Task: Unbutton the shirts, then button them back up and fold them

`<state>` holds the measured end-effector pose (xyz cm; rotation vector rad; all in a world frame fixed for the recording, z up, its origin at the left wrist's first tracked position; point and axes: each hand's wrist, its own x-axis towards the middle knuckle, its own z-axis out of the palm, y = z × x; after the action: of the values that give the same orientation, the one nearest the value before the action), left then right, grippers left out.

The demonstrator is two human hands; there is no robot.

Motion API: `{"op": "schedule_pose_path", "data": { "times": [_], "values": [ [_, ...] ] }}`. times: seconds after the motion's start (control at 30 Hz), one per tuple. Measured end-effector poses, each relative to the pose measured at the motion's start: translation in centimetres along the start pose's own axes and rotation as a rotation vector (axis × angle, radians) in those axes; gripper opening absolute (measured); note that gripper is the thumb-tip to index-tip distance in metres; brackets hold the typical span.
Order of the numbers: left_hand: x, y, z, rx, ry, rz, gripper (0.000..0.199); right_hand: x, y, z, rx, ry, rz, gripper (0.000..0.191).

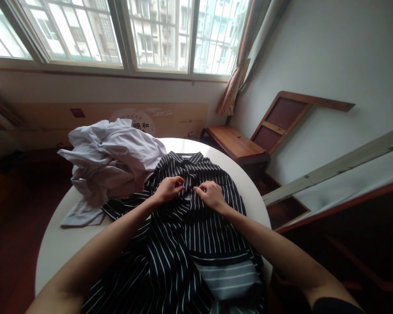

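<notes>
A black shirt (212, 235) with white stripes lies front up on a round white table (57, 244), its collar pointing away from me. My left hand (169, 189) is over the left side of the front opening, fingers bent, with a gap between thumb and fingertips. Across the opening, my right hand (211, 194) is close to the cloth with bent fingers and the thumb reaching toward the left hand. I see no cloth clearly pinched in either hand. A small pale patch shows between them. Near me, the lower right part of the shirt is turned back, showing its greyish inside.
A heap of white cloth (114, 157) sits on the table's left side, one end spread flat. Beyond the table are a wooden bench (237, 141) and a wooden frame (281, 117) against the wall. Barred windows (160, 35) line the back, with a curtain (231, 93) beside them.
</notes>
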<state>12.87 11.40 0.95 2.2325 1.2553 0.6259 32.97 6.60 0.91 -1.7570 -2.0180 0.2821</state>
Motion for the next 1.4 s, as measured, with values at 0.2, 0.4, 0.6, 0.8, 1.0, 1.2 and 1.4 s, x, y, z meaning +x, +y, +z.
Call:
{"op": "schedule_pose_path", "data": {
  "times": [0.2, 0.4, 0.6, 0.8, 1.0, 1.2, 1.4],
  "values": [
    [1.8, 0.7, 2.2, 0.151, 0.018, -0.119, 0.015, 1.8, -2.5, 1.6, -0.224, -0.019, 0.091, 0.026],
    [2.2, 0.1, 2.4, -0.098, 0.115, -0.243, 0.01, 2.0, -1.4, 1.8, -0.029, 0.009, 0.14, 0.01],
    [1.9, -0.2, 2.7, -0.21, 0.216, -0.22, 0.013, 2.9, 0.6, 0.9, 0.827, -0.023, 0.365, 0.012],
    [1.1, 0.0, 3.7, -0.159, 0.266, -0.143, 0.013, 2.9, 0.5, 1.4, 1.107, -0.086, 0.46, 0.019],
    [1.2, -0.2, 3.8, -0.173, 0.301, -0.105, 0.011, 2.8, -0.9, 1.0, 0.623, -0.048, 0.347, 0.01],
    [1.5, -0.9, 3.5, -0.399, 0.431, -0.196, 0.015, 1.9, -3.9, 1.3, -0.18, -0.017, 0.088, 0.04],
    [1.3, -1.1, 3.4, -0.424, 0.472, -0.201, 0.015, 3.2, -5.3, 2.9, -0.369, -0.122, 0.106, 0.029]
  ]
}}
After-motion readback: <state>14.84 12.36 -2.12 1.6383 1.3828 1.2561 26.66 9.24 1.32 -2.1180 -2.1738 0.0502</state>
